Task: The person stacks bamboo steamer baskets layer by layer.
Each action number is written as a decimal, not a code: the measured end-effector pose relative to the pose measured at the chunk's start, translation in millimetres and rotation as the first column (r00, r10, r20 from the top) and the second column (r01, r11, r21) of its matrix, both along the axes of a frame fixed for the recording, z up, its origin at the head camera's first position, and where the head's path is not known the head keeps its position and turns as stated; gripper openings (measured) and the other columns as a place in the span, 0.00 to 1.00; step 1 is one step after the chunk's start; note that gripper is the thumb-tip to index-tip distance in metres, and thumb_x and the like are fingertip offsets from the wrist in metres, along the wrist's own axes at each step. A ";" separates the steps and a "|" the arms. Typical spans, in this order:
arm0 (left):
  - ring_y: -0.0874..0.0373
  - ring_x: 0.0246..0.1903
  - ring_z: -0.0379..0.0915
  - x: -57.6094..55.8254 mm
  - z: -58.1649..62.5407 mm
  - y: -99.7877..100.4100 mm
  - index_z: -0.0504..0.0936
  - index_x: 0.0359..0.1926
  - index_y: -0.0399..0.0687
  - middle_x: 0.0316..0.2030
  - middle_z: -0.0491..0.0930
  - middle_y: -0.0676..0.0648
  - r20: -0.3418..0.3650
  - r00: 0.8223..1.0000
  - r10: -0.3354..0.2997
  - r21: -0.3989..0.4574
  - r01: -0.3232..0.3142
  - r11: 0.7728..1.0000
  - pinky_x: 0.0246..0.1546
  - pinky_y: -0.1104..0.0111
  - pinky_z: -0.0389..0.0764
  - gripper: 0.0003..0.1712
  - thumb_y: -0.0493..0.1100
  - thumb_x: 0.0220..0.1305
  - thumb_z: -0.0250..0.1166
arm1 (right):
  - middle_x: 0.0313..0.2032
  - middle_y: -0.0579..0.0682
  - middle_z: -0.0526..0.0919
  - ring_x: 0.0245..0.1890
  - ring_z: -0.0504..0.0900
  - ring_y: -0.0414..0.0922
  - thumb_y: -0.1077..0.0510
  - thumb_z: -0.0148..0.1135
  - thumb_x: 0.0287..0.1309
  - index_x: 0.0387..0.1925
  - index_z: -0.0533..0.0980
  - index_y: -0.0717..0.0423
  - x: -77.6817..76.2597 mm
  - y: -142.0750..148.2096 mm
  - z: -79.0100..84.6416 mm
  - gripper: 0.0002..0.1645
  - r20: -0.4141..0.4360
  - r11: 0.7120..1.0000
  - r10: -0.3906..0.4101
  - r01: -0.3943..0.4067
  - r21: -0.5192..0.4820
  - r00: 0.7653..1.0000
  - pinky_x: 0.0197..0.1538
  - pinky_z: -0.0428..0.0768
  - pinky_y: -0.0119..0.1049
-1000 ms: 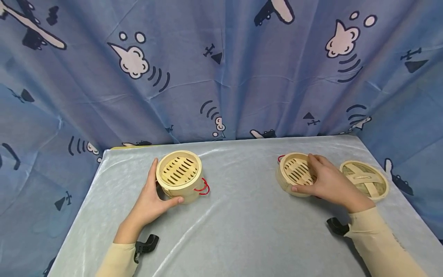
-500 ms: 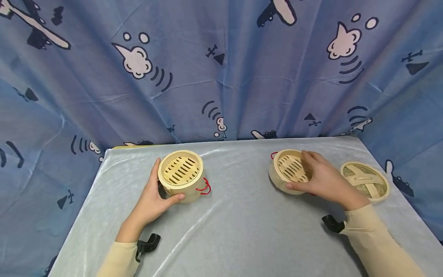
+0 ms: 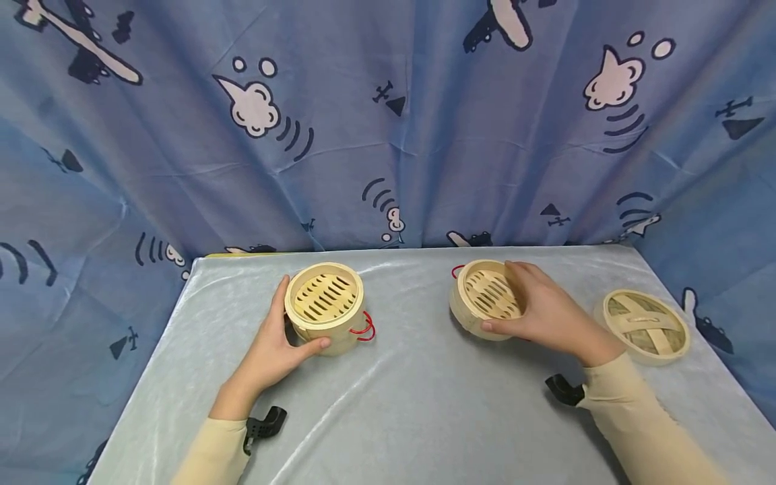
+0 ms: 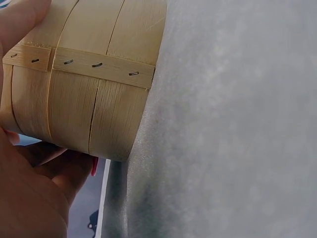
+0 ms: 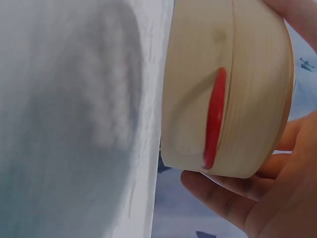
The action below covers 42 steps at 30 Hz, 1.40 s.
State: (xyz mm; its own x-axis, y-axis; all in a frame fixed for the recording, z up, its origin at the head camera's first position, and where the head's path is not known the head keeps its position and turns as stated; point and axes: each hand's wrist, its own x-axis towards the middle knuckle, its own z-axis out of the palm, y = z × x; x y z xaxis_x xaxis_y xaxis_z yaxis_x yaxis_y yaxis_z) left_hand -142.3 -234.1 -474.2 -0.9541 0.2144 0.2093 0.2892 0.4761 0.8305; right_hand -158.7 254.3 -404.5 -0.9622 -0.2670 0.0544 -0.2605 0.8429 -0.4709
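Observation:
A stack of small round bamboo steamer baskets (image 3: 325, 300) stands on the left part of the table, with red loop handles on its right side. My left hand (image 3: 263, 364) holds the stack, thumb at the front and fingers on the far left side; stapled bamboo walls (image 4: 99, 99) show in the left wrist view. My right hand (image 3: 548, 313) grips a single bamboo steamer basket (image 3: 479, 306) from the right, thumb across its front. In the right wrist view, a red handle (image 5: 214, 119) runs down its side, and a shadow lies on the cloth beside it.
A round bamboo lid (image 3: 649, 327) with crossed strips lies at the right side of the table. Pale grey cloth (image 3: 418, 404) covers the table. A blue patterned curtain (image 3: 345, 135) hangs behind and at both sides.
My right hand has carried the single steamer basket left, toward the stack and away from the lid. My left hand keeps its hold on the stack; the whole view has shifted slightly.

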 end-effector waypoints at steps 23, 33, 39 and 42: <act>0.47 0.80 0.58 0.8 0.0 1.3 0.40 0.90 0.64 0.81 0.63 0.44 -0.015 1.000 -0.017 0.036 0.017 0.999 0.79 0.42 0.55 0.79 0.52 0.54 0.89 | 0.77 0.61 0.68 0.75 0.69 0.61 0.23 0.81 0.49 0.86 0.59 0.56 -5.6 -50.1 14.9 0.75 -0.118 0.993 0.106 -0.112 -0.043 0.987 0.72 0.70 0.69; 0.46 0.80 0.58 1.4 2.1 0.2 0.40 0.90 0.62 0.82 0.62 0.44 -0.014 1.000 -0.007 0.026 0.008 1.000 0.80 0.41 0.55 0.79 0.54 0.54 0.89 | 0.83 0.58 0.60 0.80 0.63 0.61 0.21 0.79 0.50 0.86 0.57 0.57 -9.7 -77.5 27.0 0.76 -0.147 0.983 0.171 -0.179 -0.045 0.974 0.75 0.67 0.68; 0.47 0.79 0.60 -1.2 1.5 1.0 0.43 0.89 0.65 0.80 0.64 0.46 -0.033 0.999 -0.014 0.031 0.015 0.999 0.79 0.43 0.56 0.77 0.54 0.53 0.89 | 0.83 0.63 0.59 0.82 0.59 0.64 0.22 0.79 0.51 0.84 0.61 0.63 -10.7 -90.6 32.9 0.74 -0.152 0.983 0.177 -0.183 -0.029 0.972 0.76 0.65 0.70; 0.48 0.79 0.60 -1.4 1.9 1.5 0.44 0.89 0.65 0.80 0.65 0.47 -0.037 0.999 -0.017 0.040 0.019 0.999 0.79 0.43 0.57 0.77 0.54 0.53 0.89 | 0.81 0.65 0.63 0.83 0.55 0.65 0.23 0.80 0.50 0.83 0.62 0.64 -11.3 -97.2 34.4 0.74 -0.161 0.980 0.191 -0.199 -0.030 0.968 0.77 0.63 0.69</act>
